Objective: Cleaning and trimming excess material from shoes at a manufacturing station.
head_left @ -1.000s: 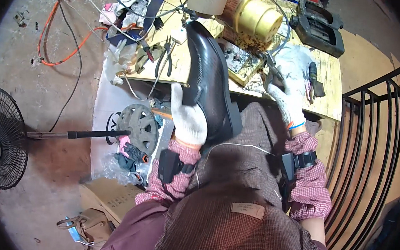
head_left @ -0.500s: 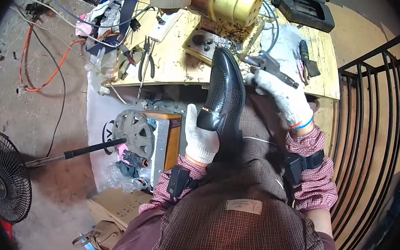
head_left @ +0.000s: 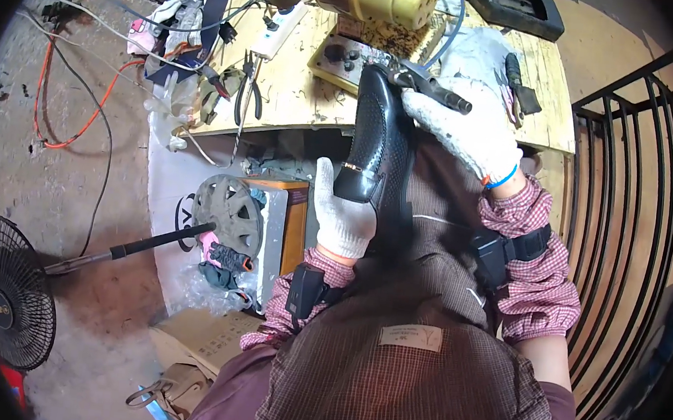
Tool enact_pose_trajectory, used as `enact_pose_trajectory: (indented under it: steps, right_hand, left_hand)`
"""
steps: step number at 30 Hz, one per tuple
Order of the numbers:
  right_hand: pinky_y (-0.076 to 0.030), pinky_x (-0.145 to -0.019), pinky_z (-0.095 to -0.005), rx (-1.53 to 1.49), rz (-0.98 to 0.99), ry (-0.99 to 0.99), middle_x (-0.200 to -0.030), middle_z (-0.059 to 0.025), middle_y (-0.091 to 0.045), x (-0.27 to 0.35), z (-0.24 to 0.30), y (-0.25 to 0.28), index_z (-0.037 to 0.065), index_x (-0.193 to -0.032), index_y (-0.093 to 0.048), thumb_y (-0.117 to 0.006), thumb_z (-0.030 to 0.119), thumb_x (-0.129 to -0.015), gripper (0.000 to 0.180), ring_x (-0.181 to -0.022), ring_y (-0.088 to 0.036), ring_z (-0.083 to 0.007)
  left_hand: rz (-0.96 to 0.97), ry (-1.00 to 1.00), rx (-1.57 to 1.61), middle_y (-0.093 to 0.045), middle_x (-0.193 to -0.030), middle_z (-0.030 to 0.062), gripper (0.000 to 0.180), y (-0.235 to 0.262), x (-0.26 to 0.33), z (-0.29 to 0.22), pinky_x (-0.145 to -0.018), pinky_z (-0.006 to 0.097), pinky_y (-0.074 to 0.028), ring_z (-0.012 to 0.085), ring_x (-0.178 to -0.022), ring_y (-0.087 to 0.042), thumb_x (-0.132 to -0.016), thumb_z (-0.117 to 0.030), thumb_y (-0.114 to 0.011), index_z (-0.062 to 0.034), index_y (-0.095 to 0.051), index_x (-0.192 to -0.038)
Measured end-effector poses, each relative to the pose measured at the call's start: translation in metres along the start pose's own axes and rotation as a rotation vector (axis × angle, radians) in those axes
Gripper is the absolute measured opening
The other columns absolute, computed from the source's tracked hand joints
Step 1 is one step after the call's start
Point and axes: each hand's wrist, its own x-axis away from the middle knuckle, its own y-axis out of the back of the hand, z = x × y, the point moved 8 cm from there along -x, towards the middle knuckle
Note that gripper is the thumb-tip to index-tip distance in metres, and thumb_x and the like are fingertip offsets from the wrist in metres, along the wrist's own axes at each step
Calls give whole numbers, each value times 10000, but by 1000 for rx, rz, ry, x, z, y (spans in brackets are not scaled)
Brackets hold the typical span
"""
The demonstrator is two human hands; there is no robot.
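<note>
A black leather shoe [head_left: 376, 137] with a perforated pattern and a small gold buckle points toe-away from me over my lap. My left hand [head_left: 345, 223], in a white knit glove, grips its heel end, with the thumb along the left side and the other fingers hidden. My right hand [head_left: 467, 129], gloved too, is closed round a dark pistol-shaped air gun [head_left: 435, 89]. The gun's front end is close to the shoe's toe; whether they touch I cannot tell. A blue hose [head_left: 458, 29] runs down toward the gun.
Ahead is a wooden workbench [head_left: 298, 99] with a yellow machine [head_left: 390, 7], a control box [head_left: 342, 58], pliers [head_left: 250, 94] and a black tray [head_left: 522, 14]. Black metal bars [head_left: 623, 227] stand to the right. A fan [head_left: 9, 293] is on the left.
My right hand has moved slightly up with the air gun, which now lies nearer the shoe's toe. The shoe has tilted a little, and my left hand still grips it.
</note>
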Motion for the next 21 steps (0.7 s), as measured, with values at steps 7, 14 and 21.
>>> enact_pose_trajectory:
  steps: [7, 14, 21]
  right_hand:
    - [-483, -602, -379, 190, -183, 404, -774, -68, -634, 86, 27, 13, 160, -1044, -740, -773, 117, -783, 266, -652, -607, -251]
    - [-451, -598, -391, 107, -15, 295, -679, -78, -606, 140, 47, 4, 93, -892, -716, -778, 140, -773, 143, -613, -578, -276]
    - [-478, -636, -381, -52, 92, 312, -777, -105, -650, 149, 64, 31, 68, -953, -713, -792, 91, -740, 228, -691, -616, -275]
  left_hand:
    - [102, 27, 232, -539, -1369, 223, 856, -9, 0, 1, -1117, 427, -408, 332, -1260, -544, -904, -619, -579, 87, -456, -1372]
    - [225, 70, 419, -527, -1398, 227, 643, 2, -4, -8, -1143, 472, -360, 351, -1283, -515, -989, -432, -551, 86, -481, -1364]
    - [34, -32, 221, -584, -1325, 205, 639, 13, -11, -22, -1108, 458, -412, 328, -1216, -578, -993, -478, -514, 48, -500, -1355]
